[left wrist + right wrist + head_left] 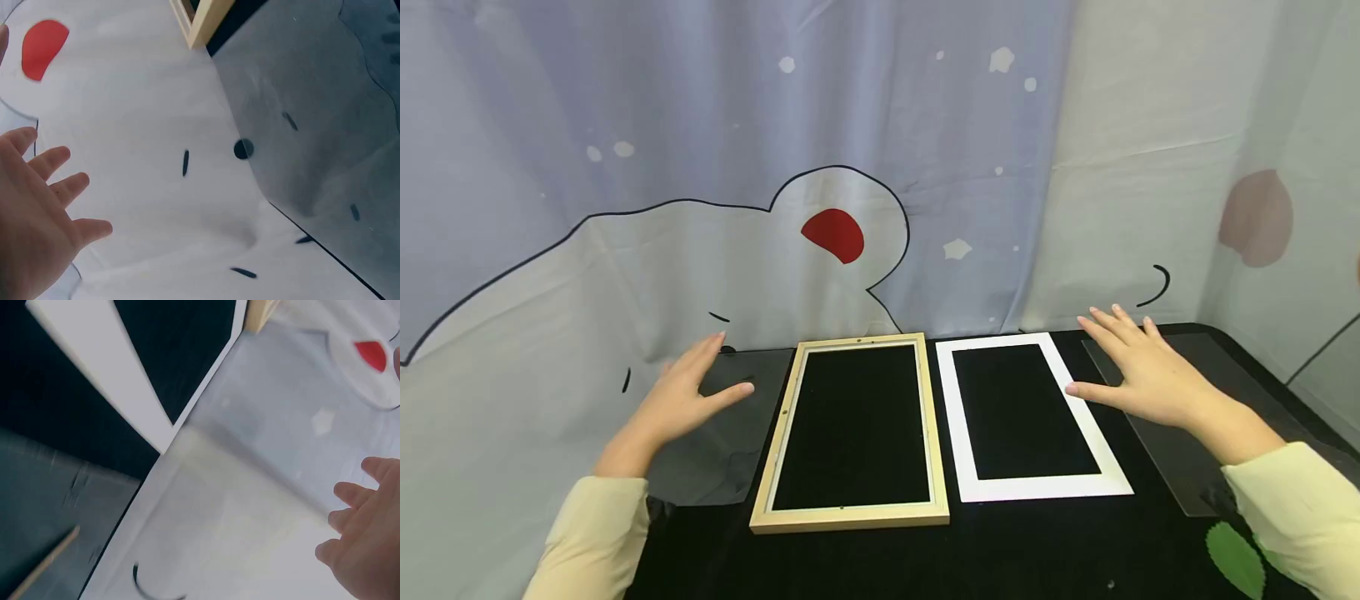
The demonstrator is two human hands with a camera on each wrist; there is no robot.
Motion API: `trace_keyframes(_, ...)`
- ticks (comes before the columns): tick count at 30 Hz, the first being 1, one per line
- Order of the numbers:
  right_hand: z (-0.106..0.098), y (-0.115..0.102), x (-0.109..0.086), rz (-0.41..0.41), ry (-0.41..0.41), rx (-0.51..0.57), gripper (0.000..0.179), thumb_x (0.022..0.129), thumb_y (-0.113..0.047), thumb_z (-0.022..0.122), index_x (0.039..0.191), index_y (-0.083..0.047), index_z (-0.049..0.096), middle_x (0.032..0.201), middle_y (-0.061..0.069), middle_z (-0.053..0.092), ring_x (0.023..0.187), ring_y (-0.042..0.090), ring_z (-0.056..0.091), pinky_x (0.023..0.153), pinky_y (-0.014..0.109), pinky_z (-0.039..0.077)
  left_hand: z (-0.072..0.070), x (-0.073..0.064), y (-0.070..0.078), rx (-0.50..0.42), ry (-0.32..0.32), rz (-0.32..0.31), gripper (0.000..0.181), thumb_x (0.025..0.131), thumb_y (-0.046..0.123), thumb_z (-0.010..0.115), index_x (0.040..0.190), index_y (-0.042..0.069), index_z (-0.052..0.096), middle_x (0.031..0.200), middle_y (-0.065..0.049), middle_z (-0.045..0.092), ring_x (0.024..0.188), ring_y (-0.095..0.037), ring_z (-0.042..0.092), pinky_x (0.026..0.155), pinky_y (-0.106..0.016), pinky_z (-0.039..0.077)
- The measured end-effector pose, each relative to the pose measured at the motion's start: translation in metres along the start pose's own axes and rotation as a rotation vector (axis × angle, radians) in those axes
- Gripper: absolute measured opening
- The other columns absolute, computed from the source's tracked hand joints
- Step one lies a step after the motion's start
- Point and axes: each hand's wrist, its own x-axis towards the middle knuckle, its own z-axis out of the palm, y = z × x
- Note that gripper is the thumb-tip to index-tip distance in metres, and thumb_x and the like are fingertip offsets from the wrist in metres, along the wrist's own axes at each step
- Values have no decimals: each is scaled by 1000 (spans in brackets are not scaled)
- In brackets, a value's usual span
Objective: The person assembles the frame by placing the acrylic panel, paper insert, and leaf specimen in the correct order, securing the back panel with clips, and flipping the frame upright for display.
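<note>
A light wooden picture frame lies in the middle of the black table, with black showing through its opening. To its right lies a white picture mat, a flat border with a cut-out centre. My left hand hovers above a clear, greyish sheet left of the frame, fingers stretched and thumb apart. Over the mat's right edge my right hand hovers, fingers spread. Another clear sheet lies under and beyond it. Both hands hold nothing; the wrist views show their extended fingers too.
A printed curtain hangs right behind the table's far edge. A green leaf shape shows at the lower right, by the right sleeve. In the right wrist view a thin light-brown strip appears at the lower left.
</note>
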Motion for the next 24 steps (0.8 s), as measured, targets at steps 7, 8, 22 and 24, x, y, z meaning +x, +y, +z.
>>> trace_keyframes(7, 24, -38, 0, -71, 32, 77, 99, 80, -60, 67, 151, -3, 27, 155, 19, 26, 147, 36, 9, 116, 53, 0, -3, -23, -21, -93, 62, -74, 94, 90, 50, 60, 156, 16, 3, 158, -24, 9, 141, -50, 12, 102, -72, 17)
trace_keyframes(8, 28, -43, 0, -80, 34, 88, 99, 80, -60, 68, 151, -3, 28, 155, 18, 27, 147, 35, 10, 116, 53, 0, -3, -26, -24, -106, 72, -85, 94, 90, 50, 61, 156, 15, 3, 158, -25, 10, 141, -51, 13, 101, -72, 19)
trace_keyframes(22, 76, -96, -6, -115, 19, 305, 101, 77, -59, 72, 150, -4, 30, 156, 12, 29, 146, 34, 17, 115, 56, 9, 13, -47, -65, -219, 95, -159, 89, 94, 45, 57, 155, 17, -2, 158, -26, 9, 139, -54, 13, 99, -73, 19)
trace_keyframes(24, 82, -101, -6, -119, 13, 321, 101, 77, -59, 72, 150, -4, 30, 156, 12, 29, 146, 33, 18, 114, 56, 10, 16, -48, -71, -236, 90, -187, 90, 94, 45, 56, 155, 16, -3, 156, -28, 11, 137, -55, 16, 98, -73, 20)
